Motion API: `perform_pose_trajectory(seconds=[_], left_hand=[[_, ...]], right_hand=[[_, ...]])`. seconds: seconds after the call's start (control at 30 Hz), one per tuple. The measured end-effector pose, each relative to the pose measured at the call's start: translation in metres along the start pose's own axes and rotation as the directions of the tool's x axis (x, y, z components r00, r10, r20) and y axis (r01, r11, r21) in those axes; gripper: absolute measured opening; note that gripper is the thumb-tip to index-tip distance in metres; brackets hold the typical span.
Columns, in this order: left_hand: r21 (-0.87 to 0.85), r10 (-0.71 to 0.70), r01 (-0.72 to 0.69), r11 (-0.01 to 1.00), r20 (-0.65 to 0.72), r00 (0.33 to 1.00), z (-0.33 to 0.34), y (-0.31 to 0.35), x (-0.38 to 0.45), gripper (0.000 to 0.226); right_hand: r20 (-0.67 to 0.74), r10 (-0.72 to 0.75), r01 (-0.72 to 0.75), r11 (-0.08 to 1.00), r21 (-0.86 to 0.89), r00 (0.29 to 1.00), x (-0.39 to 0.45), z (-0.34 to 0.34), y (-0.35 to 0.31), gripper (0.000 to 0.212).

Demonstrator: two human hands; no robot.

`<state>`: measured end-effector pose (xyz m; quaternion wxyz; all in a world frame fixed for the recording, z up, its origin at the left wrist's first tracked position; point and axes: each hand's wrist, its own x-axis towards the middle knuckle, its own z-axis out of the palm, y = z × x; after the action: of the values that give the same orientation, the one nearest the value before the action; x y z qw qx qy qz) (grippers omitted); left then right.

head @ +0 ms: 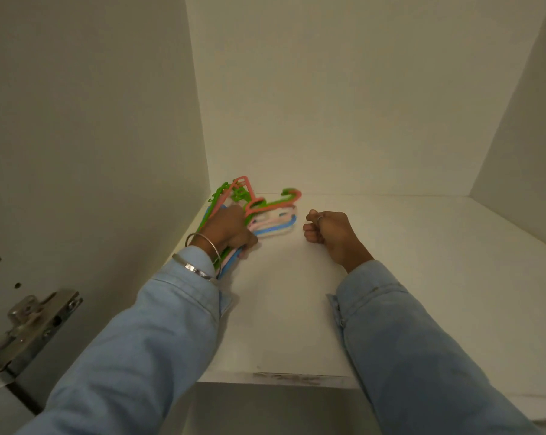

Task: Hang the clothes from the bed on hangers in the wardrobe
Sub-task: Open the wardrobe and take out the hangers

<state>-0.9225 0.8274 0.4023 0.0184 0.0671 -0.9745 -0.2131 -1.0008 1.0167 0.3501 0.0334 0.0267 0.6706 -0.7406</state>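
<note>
There, left hand grips hangers (right hand beside)

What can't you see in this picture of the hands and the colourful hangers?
- Head view: how many hangers; left hand covers the overlapping bundle.
- Right hand: curled fingers hide the palm.
- Hinge: cut off by the left edge.
- Clothes, bed: out of frame.

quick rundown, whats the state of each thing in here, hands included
left hand: grips the bundle of hangers
right hand: fingers curled, holds nothing, apart from the hangers
hangers: bunched together, lying on the shelf in its back left corner
shelf: white, front edge scuffed
door hinge: swung open
</note>
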Motion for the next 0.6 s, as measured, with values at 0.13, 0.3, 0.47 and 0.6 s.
perform_pose_trajectory(seconds=[0.13,0.3,0.47,0.6], left_hand=[[-0.611,0.044,-0.099,0.785,-0.104,0.994,-0.032,0.021,-0.012,0.011],[-0.958,0.255,0.145,0.246,0.208,0.944,-0.057,0.056,-0.034,0.024],[-0.948,0.553,0.313,0.057,0.291,0.78,-0.02,0.103,-0.05,0.024],[-0.918,0.621,0.322,0.232,0.395,0.677,0.019,0.149,-0.073,0.019]], right_hand=[[-0.015,0.063,-0.062,0.996,0.062,0.998,-0.01,0.0,-0.004,0.022],[0.068,0.144,-0.154,0.973,0.175,0.987,-0.046,-0.01,-0.024,0.041],[0.112,-0.058,-0.038,0.714,0.699,0.992,-0.091,-0.065,-0.048,0.052],[-0.212,0.005,0.144,0.722,0.677,0.977,-0.148,-0.128,-0.058,0.014]])
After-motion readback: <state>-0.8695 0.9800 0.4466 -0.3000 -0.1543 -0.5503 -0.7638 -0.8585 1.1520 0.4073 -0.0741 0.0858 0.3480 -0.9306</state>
